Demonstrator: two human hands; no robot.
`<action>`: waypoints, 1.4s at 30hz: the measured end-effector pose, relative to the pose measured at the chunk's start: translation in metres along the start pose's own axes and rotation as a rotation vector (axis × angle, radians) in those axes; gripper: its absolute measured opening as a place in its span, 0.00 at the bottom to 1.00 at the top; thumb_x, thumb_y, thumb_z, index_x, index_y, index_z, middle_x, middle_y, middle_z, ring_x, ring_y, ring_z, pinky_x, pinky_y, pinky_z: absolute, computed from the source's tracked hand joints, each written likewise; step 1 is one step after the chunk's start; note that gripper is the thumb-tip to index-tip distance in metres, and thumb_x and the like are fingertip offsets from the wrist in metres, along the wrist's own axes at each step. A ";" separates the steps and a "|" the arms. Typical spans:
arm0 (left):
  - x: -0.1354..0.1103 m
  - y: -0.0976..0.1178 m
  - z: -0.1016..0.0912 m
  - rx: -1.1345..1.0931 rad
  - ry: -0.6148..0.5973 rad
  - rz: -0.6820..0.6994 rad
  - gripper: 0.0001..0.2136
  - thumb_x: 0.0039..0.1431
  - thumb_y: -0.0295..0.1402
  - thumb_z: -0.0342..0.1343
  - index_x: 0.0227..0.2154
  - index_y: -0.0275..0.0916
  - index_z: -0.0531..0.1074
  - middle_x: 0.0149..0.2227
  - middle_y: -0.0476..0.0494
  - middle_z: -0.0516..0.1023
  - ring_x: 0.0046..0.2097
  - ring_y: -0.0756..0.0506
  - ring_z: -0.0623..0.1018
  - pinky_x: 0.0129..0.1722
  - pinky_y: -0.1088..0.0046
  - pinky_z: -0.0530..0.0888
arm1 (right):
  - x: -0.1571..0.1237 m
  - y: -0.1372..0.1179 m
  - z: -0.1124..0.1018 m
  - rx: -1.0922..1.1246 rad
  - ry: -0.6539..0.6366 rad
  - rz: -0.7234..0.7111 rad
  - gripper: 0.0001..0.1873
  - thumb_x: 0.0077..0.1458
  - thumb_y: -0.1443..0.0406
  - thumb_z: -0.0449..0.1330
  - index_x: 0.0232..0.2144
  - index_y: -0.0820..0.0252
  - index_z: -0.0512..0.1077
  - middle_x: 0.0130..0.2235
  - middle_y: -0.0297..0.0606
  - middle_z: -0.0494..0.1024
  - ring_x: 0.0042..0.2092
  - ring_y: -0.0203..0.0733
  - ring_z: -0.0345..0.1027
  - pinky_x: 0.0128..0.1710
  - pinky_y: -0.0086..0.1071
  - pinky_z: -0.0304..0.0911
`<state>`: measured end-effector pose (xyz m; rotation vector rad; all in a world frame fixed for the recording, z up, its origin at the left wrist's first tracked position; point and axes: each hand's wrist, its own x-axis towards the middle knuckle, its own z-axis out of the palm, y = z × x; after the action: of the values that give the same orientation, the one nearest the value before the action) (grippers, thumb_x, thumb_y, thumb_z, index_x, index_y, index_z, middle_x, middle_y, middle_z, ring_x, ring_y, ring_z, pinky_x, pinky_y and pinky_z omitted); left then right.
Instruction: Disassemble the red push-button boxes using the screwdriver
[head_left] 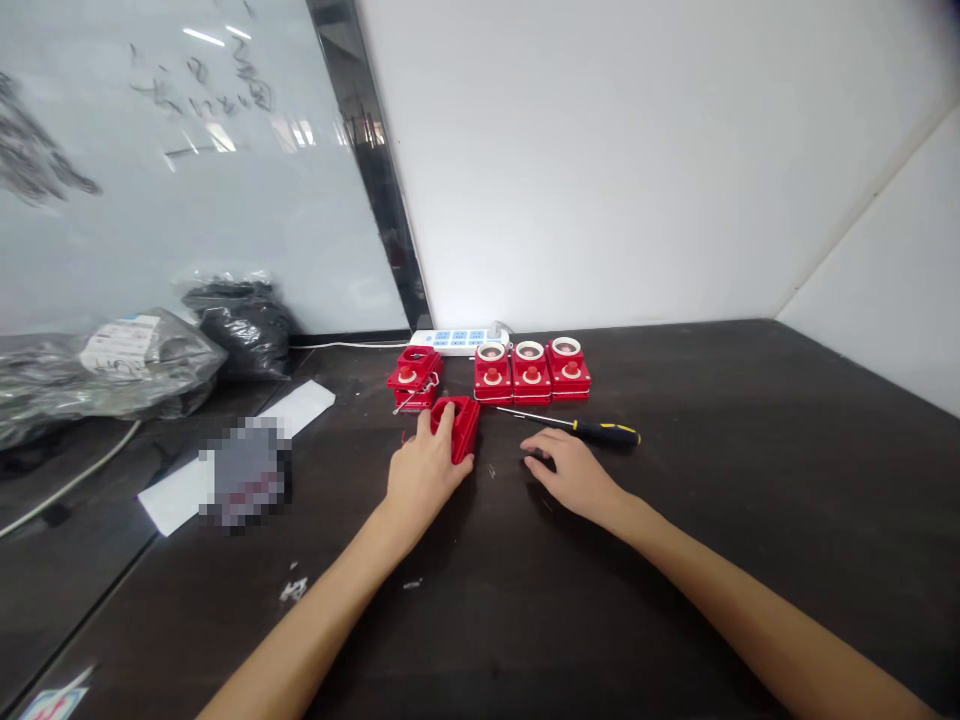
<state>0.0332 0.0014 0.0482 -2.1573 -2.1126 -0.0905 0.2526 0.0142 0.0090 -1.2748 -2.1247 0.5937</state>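
Note:
My left hand [426, 465] grips a red plastic housing [466, 425] on the dark table, fingers over its top and thumb at its near right edge. Just right of it, my right hand [574, 475] rests low over the table with curved fingers. A gap shows between its thumb and fingers, and I make out nothing held there. Beyond that hand lies a screwdriver [607, 432] with a black and yellow handle. Behind the left hand stands a red unit [414, 375] with an orange-red button, its upper part tilted and a wire hanging out.
Three red units with white rings [531, 370] stand side by side at the back, near a white power strip [454, 343]. On the left are a white paper strip [311, 408], a blurred-out item, a clear plastic bag [150, 365] and a black bag [244, 325].

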 end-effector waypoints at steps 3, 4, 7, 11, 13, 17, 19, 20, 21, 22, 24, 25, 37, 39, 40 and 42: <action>-0.001 -0.002 0.001 0.016 0.002 -0.009 0.33 0.60 0.43 0.53 0.65 0.40 0.52 0.60 0.29 0.63 0.40 0.36 0.81 0.36 0.62 0.76 | -0.002 0.003 -0.001 0.016 0.024 0.004 0.11 0.57 0.69 0.57 0.41 0.62 0.76 0.42 0.42 0.78 0.41 0.42 0.71 0.47 0.38 0.65; -0.001 -0.003 0.001 0.020 0.004 -0.015 0.32 0.60 0.43 0.52 0.65 0.39 0.52 0.60 0.29 0.63 0.40 0.36 0.81 0.36 0.62 0.76 | -0.002 0.004 -0.002 0.021 0.032 0.006 0.11 0.57 0.69 0.57 0.41 0.62 0.76 0.42 0.42 0.78 0.41 0.42 0.71 0.47 0.38 0.65; 0.002 -0.004 0.000 0.038 0.013 -0.033 0.32 0.61 0.43 0.51 0.65 0.38 0.52 0.59 0.28 0.64 0.40 0.36 0.80 0.36 0.62 0.76 | -0.003 0.005 -0.006 0.023 0.047 0.009 0.10 0.57 0.69 0.57 0.40 0.61 0.76 0.42 0.42 0.78 0.41 0.43 0.71 0.47 0.38 0.65; 0.015 0.000 -0.001 0.040 0.026 -0.035 0.31 0.61 0.42 0.51 0.65 0.36 0.53 0.59 0.27 0.64 0.40 0.36 0.81 0.37 0.62 0.76 | -0.003 0.006 -0.009 0.005 0.057 0.000 0.10 0.57 0.70 0.57 0.40 0.61 0.76 0.41 0.42 0.79 0.42 0.43 0.71 0.48 0.39 0.65; 0.024 0.003 -0.001 0.032 0.028 -0.040 0.31 0.61 0.42 0.51 0.64 0.36 0.53 0.59 0.26 0.64 0.41 0.36 0.81 0.38 0.62 0.75 | -0.003 0.006 -0.009 0.002 0.058 -0.001 0.10 0.57 0.70 0.57 0.40 0.62 0.76 0.41 0.43 0.79 0.42 0.43 0.71 0.48 0.39 0.65; 0.044 0.010 0.000 0.027 0.034 -0.052 0.30 0.61 0.42 0.51 0.63 0.33 0.54 0.58 0.25 0.65 0.41 0.36 0.81 0.38 0.63 0.75 | -0.004 0.009 -0.007 -0.004 0.056 0.001 0.10 0.58 0.69 0.57 0.41 0.62 0.76 0.42 0.43 0.78 0.43 0.44 0.71 0.48 0.39 0.65; 0.053 0.014 0.003 0.037 0.051 -0.048 0.31 0.61 0.42 0.51 0.63 0.32 0.55 0.58 0.24 0.65 0.42 0.35 0.81 0.38 0.63 0.75 | -0.005 0.009 -0.007 -0.017 0.051 -0.005 0.10 0.58 0.69 0.56 0.40 0.62 0.76 0.42 0.43 0.78 0.43 0.44 0.71 0.48 0.39 0.65; 0.057 0.016 0.004 0.043 0.062 -0.045 0.31 0.61 0.42 0.51 0.63 0.32 0.55 0.59 0.23 0.64 0.42 0.35 0.81 0.38 0.63 0.75 | -0.005 0.010 -0.007 -0.025 0.049 -0.007 0.10 0.58 0.69 0.56 0.41 0.62 0.76 0.43 0.43 0.78 0.43 0.44 0.71 0.48 0.39 0.65; 0.061 0.017 0.006 0.048 0.072 -0.045 0.31 0.61 0.42 0.51 0.63 0.32 0.54 0.59 0.23 0.64 0.42 0.34 0.80 0.38 0.63 0.74 | -0.006 0.010 -0.008 -0.034 0.052 -0.010 0.10 0.59 0.69 0.56 0.41 0.62 0.76 0.43 0.43 0.78 0.44 0.45 0.71 0.49 0.39 0.65; 0.065 0.019 0.007 0.053 0.079 -0.049 0.32 0.61 0.42 0.51 0.64 0.33 0.54 0.60 0.22 0.63 0.42 0.34 0.80 0.39 0.63 0.74 | -0.006 0.010 -0.008 -0.041 0.056 -0.011 0.10 0.59 0.69 0.56 0.40 0.62 0.76 0.43 0.43 0.78 0.44 0.45 0.71 0.49 0.39 0.65; 0.072 0.019 0.010 0.059 0.094 -0.057 0.33 0.61 0.43 0.51 0.65 0.33 0.52 0.60 0.21 0.63 0.43 0.34 0.80 0.39 0.63 0.73 | -0.006 0.011 -0.010 -0.056 0.069 -0.014 0.10 0.59 0.69 0.55 0.40 0.61 0.76 0.43 0.43 0.78 0.45 0.45 0.71 0.49 0.39 0.65; 0.074 0.019 0.011 0.069 0.109 -0.053 0.33 0.61 0.43 0.51 0.65 0.32 0.52 0.59 0.21 0.64 0.45 0.33 0.79 0.41 0.62 0.73 | -0.006 0.012 -0.011 -0.065 0.077 -0.016 0.10 0.59 0.69 0.55 0.40 0.61 0.76 0.43 0.43 0.78 0.45 0.45 0.71 0.50 0.40 0.65; 0.106 0.004 0.037 0.123 0.326 0.078 0.29 0.62 0.38 0.49 0.65 0.35 0.56 0.65 0.22 0.57 0.56 0.29 0.71 0.56 0.52 0.61 | -0.005 0.021 -0.008 -0.087 0.112 -0.029 0.10 0.59 0.68 0.54 0.41 0.61 0.75 0.43 0.44 0.78 0.46 0.48 0.71 0.50 0.44 0.66; 0.111 0.005 0.038 0.101 0.329 0.081 0.29 0.61 0.37 0.51 0.65 0.36 0.57 0.66 0.24 0.57 0.57 0.29 0.71 0.59 0.50 0.58 | -0.005 0.022 -0.007 -0.095 0.111 -0.031 0.10 0.59 0.68 0.54 0.41 0.61 0.75 0.43 0.44 0.78 0.46 0.48 0.71 0.50 0.44 0.66; 0.114 0.006 0.037 0.091 0.329 0.077 0.30 0.61 0.37 0.51 0.65 0.36 0.57 0.66 0.24 0.57 0.59 0.29 0.69 0.60 0.49 0.56 | -0.005 0.023 -0.007 -0.099 0.111 -0.034 0.10 0.60 0.68 0.54 0.40 0.61 0.75 0.43 0.44 0.78 0.47 0.48 0.71 0.51 0.45 0.65; 0.118 0.007 0.036 0.070 0.315 0.065 0.31 0.60 0.37 0.52 0.65 0.35 0.56 0.65 0.24 0.59 0.62 0.28 0.65 0.63 0.47 0.51 | -0.005 0.023 -0.008 -0.112 0.114 -0.042 0.10 0.60 0.68 0.55 0.40 0.61 0.75 0.43 0.44 0.78 0.46 0.48 0.71 0.51 0.45 0.65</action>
<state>0.0412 0.1227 0.0276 -2.0160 -1.8421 -0.3226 0.2743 0.0209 -0.0016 -1.2892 -2.1091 0.3795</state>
